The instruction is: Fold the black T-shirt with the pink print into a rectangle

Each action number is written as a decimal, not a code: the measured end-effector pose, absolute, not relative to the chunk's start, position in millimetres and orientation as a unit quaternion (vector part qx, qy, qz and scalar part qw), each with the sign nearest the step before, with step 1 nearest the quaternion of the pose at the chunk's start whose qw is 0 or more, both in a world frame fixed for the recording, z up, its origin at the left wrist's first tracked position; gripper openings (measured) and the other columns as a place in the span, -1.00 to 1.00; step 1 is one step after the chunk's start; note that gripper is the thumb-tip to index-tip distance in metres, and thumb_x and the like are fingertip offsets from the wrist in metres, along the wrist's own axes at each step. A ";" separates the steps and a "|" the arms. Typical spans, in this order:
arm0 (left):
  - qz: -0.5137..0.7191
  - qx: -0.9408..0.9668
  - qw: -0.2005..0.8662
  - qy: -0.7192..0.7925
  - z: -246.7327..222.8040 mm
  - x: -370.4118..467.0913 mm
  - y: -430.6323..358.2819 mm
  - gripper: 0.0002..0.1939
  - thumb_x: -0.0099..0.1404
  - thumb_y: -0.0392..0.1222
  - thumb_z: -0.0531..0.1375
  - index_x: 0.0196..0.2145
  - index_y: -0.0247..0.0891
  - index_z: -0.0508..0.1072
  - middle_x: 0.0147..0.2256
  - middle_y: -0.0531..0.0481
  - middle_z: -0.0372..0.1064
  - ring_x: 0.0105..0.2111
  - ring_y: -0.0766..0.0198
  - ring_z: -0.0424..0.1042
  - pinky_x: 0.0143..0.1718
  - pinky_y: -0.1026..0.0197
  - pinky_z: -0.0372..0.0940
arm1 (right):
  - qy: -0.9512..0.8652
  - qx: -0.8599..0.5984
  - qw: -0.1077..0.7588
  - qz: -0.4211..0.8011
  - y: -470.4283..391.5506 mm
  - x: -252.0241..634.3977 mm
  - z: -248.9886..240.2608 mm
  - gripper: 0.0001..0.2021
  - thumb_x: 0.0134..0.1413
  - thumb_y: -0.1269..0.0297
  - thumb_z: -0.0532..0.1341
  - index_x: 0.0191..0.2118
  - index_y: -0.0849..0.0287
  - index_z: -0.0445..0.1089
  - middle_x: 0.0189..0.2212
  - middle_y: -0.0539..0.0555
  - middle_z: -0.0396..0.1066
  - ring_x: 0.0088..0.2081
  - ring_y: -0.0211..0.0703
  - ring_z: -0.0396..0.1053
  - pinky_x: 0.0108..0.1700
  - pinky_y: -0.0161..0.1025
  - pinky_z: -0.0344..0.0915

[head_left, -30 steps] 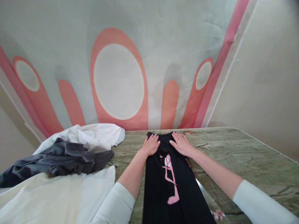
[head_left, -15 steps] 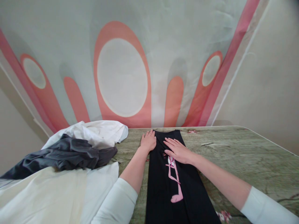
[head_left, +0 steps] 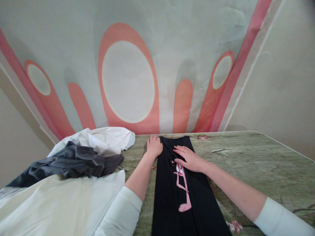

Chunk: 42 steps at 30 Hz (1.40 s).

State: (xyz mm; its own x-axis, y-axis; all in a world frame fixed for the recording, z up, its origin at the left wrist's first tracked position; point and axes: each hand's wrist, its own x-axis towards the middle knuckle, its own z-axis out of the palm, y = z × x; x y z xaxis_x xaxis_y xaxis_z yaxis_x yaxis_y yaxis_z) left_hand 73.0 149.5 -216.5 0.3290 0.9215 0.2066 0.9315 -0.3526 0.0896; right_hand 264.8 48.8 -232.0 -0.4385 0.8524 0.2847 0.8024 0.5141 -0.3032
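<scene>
A black garment (head_left: 169,196) with a pink cartoon figure printed on it lies lengthwise on the table, folded into a long narrow shape. My left hand (head_left: 155,146) rests at its far left edge, fingers stretched forward, partly on the tabletop. Flat on the cloth near the top of the print is my right hand (head_left: 189,158), its fingers extended to the left and covering part of the figure. The garment's near end runs out of view at the bottom.
The wood-patterned table (head_left: 258,164) reaches a wall with a pink-and-white printed hanging (head_left: 128,82). Left of my arm lie crumpled clothes: a white one (head_left: 105,139), a dark grey one (head_left: 81,160) and a cream-and-white one (head_left: 61,203).
My left hand has slid slightly left, toward the garment's outer edge. The right hand stays flat on the cloth, almost unmoved.
</scene>
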 end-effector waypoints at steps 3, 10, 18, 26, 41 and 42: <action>-0.079 -0.844 -0.013 -0.530 -184.0 71.2 141.4 -0.63 0.15 -0.22 0.08 -0.06 -0.29 0.35 0.05 -0.20 0.21 0.06 0.05 0.17 0.03 0.05 0.08 | -0.843 -0.477 0.242 0.055 48.3 265.7 -231.3 -0.57 0.08 0.05 0.07 0.00 0.17 0.30 0.06 0.16 0.24 0.09 -0.05 0.15 0.13 -0.05 0.03; 0.018 -0.894 -0.079 -0.441 -142.5 84.6 98.6 -0.86 0.07 -0.23 0.15 -0.40 -0.24 0.49 -0.39 -0.03 0.45 -0.35 0.22 0.41 -0.34 0.30 0.24 | -0.826 -0.466 0.311 0.061 46.9 265.3 -231.1 -0.74 0.06 0.23 0.09 -0.16 0.15 0.40 -0.12 0.12 0.39 -0.06 -0.09 0.30 0.00 -0.13 0.17; -0.053 -0.921 -0.002 -0.386 -175.7 89.8 62.4 -0.81 0.09 -0.13 0.19 -0.31 -0.22 0.43 -0.29 -0.05 0.35 -0.27 0.17 0.36 -0.25 0.22 0.25 | -0.832 -0.467 0.293 0.057 40.8 264.9 -224.8 -0.62 -0.16 0.44 0.08 -0.11 0.17 0.29 -0.16 0.10 0.35 -0.11 -0.10 0.27 -0.03 -0.17 0.17; -0.067 -0.945 0.070 -0.311 -181.3 90.1 53.4 -0.82 0.24 -0.12 0.06 -0.32 -0.23 0.41 -0.32 -0.04 0.33 -0.28 0.19 0.33 -0.25 0.17 0.20 | -0.804 -0.482 0.344 0.059 45.8 265.1 -233.8 -0.85 -0.11 0.50 0.07 -0.36 0.16 0.25 -0.36 0.05 0.27 -0.30 -0.20 0.27 -0.24 -0.27 0.24; -0.162 -0.904 0.031 -0.396 -198.4 93.2 48.0 -0.69 0.31 -0.11 -0.06 -0.38 -0.26 0.41 -0.34 -0.05 0.35 -0.30 0.25 0.34 -0.23 0.24 0.19 | -0.788 -0.458 0.401 0.091 46.7 267.1 -229.2 -0.81 0.10 0.35 0.05 -0.36 0.16 0.41 -0.36 0.07 0.41 -0.29 -0.19 0.35 -0.21 -0.24 0.25; -0.167 -0.894 0.033 -0.414 -197.6 91.1 50.6 -0.68 0.32 -0.12 -0.08 -0.37 -0.26 0.41 -0.34 -0.06 0.35 -0.30 0.25 0.34 -0.23 0.24 0.20 | -0.799 -0.449 0.391 0.085 45.4 266.3 -228.3 -0.80 0.11 0.34 0.04 -0.34 0.16 0.42 -0.33 0.08 0.42 -0.26 -0.19 0.35 -0.17 -0.23 0.25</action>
State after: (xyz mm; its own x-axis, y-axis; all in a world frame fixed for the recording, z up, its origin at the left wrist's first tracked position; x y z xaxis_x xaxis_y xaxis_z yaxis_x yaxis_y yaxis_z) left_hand 91.1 50.6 -197.6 0.6012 0.7301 0.3250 0.7519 -0.6545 0.0795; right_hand 266.3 45.4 -228.3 -0.2907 0.7842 0.5482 0.6520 0.5817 -0.4863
